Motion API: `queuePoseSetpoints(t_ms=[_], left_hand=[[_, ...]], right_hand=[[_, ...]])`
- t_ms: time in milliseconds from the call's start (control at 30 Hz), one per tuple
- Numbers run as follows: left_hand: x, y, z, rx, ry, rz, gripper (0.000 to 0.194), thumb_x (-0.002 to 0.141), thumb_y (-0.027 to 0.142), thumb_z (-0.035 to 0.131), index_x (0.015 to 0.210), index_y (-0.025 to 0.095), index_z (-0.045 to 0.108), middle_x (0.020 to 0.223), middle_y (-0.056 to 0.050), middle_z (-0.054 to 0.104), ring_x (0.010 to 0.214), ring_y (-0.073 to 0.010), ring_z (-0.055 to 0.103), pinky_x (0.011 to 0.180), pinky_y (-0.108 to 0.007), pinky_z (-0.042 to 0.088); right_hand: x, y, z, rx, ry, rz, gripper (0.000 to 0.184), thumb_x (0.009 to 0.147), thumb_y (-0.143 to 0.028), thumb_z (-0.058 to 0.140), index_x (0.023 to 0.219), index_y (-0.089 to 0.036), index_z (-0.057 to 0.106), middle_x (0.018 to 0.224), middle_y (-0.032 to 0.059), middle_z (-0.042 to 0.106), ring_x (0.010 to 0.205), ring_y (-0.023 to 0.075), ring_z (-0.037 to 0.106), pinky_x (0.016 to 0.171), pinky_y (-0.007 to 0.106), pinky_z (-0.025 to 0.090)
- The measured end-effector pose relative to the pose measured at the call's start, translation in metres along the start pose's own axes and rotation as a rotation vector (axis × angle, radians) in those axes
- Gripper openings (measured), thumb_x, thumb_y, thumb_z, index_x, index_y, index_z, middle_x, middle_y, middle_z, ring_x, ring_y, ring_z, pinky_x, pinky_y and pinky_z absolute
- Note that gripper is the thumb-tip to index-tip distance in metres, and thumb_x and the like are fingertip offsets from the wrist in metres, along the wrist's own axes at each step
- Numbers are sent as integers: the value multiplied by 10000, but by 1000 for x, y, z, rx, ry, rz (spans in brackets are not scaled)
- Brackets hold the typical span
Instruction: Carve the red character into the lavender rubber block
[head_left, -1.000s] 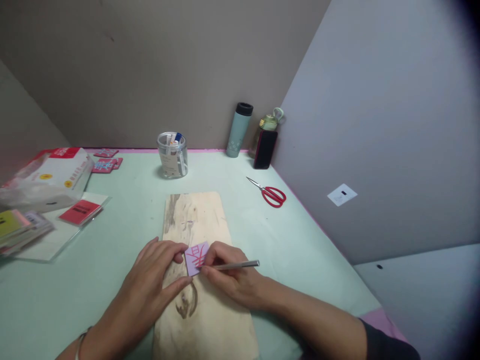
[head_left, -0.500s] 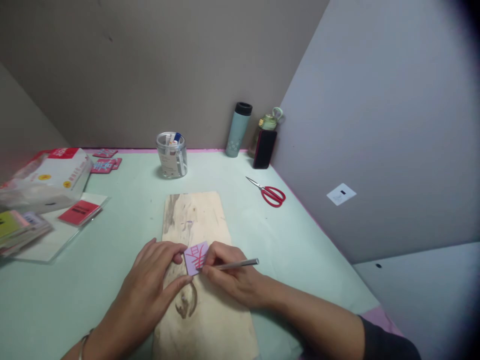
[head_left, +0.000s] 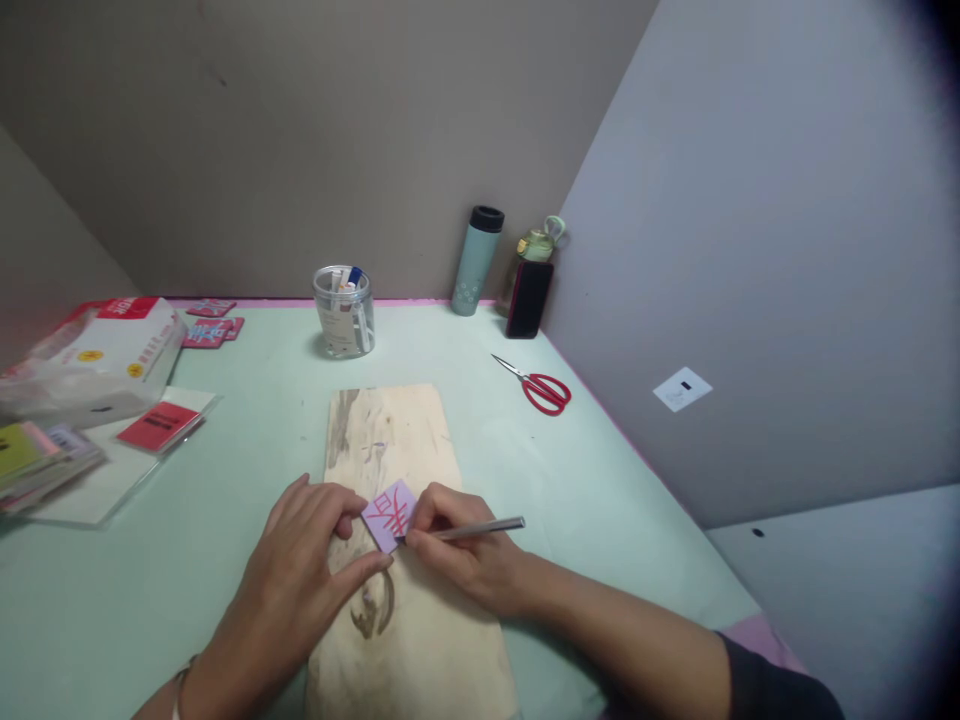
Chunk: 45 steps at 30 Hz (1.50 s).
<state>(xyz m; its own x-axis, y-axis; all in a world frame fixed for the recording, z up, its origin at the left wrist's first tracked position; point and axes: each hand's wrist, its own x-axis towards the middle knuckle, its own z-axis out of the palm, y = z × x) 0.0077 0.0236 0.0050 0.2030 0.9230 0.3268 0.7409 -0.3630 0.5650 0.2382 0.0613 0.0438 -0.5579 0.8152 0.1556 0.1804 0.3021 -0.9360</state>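
A small purple square (head_left: 381, 539) with a red Chinese character on its face lies on a pale wooden board (head_left: 405, 430). My left hand (head_left: 300, 560) grips the square from the left, index finger at its upper left edge and thumb at its lower corner. In a pen-like pinch, my right hand (head_left: 457, 545) holds a slim silver-handled craft knife (head_left: 484, 527). The knife's dark tip meets the square's lower right part; my fingers partly hide that side.
Beyond the board stands a clear jar (head_left: 343, 320) of pens. Red-handled scissors (head_left: 536, 384) lie right of it, near a phone (head_left: 529, 300), a tumbler (head_left: 478, 262) and a green bottle (head_left: 534, 243). A plastic bag (head_left: 112, 350), red pieces (head_left: 206, 332) and packets (head_left: 161, 425) lie left.
The purple square has turned counterclockwise under my left fingers, and my left thumb has shifted slightly right. The craft knife stays at its lower right side.
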Motion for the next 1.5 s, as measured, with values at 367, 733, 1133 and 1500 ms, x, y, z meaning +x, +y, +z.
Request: queuePoseSetpoints(t_ms=[367, 733, 1133, 1500], left_hand=[[-2, 3, 3, 31, 7, 10, 368, 888, 495, 736, 1089, 264, 531, 865, 28, 572, 865, -237, 599, 1130, -619, 359], [0, 2, 3, 23, 13, 19, 362, 897, 509, 725, 1082, 262, 537, 861, 32, 567, 857, -245, 607, 1133, -611, 354], [-2, 1, 3, 32, 8, 39, 369, 907, 500, 721, 1099, 256, 523, 881, 26, 550, 873, -241, 585, 1129, -596, 340], [-2, 0, 5, 44, 9, 60, 367, 915, 482, 723, 1097, 247, 509, 888, 23, 532, 870, -238, 570, 1124, -588, 332]], right_hand=[[-1, 10, 1, 64, 75, 18, 240, 932, -349, 608, 768, -223, 487, 695, -25, 498, 646, 146, 437, 600, 271, 354], [0, 3, 0, -39, 59, -23, 224, 936, -294, 554, 750, -224, 450, 724, -19, 503, 652, 142, 448, 623, 282, 360], [-1, 3, 0, -28, 44, -60, 219, 940, -283, 564, 758, -223, 458, 722, -20, 508, 643, 139, 444, 615, 279, 361], [-2, 3, 1, -59, 54, -96, 177, 931, -266, 572, 784, -220, 484, 728, -21, 514, 633, 135, 452, 610, 280, 366]])
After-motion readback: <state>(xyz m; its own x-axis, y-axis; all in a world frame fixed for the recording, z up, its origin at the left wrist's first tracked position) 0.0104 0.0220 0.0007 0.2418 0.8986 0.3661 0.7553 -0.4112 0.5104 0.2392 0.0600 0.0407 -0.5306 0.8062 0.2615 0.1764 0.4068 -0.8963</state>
